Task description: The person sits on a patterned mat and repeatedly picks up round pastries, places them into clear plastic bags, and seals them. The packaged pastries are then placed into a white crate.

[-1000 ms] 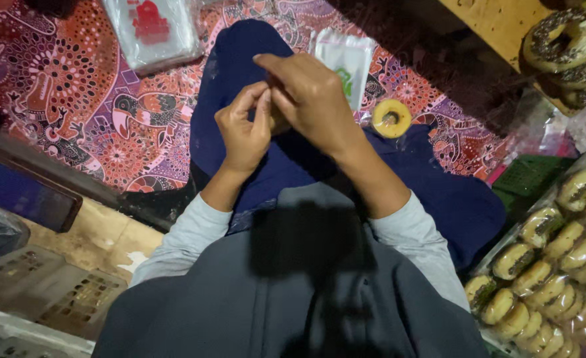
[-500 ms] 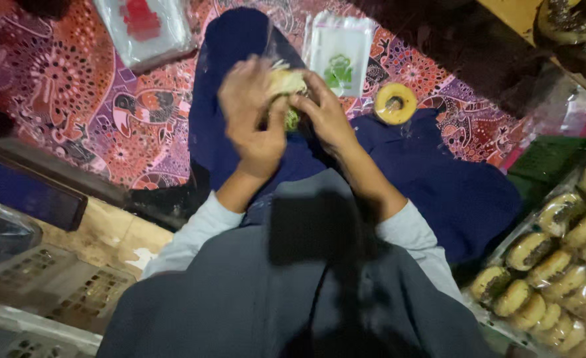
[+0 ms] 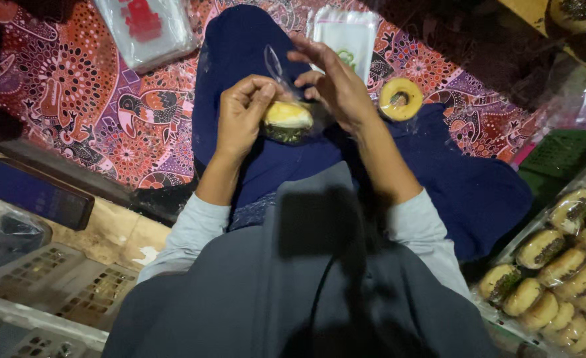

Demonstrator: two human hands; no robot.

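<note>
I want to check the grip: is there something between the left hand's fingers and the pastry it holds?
Yes. The pastry sits inside a clear plastic bag, so the thin film lies between it and the left hand. The right hand touches the bag's open top. Nothing else visible separates them.

Home food-packing spot: patterned floor mat, trays of wrapped doughnuts.

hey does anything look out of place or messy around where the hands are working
One thing stands out: a ring-shaped pastry lies loose and unwrapped on the dark blue cloth, apart from the packed ones in the tray. The left hand and right hand hold another pastry in clear wrap.
</note>
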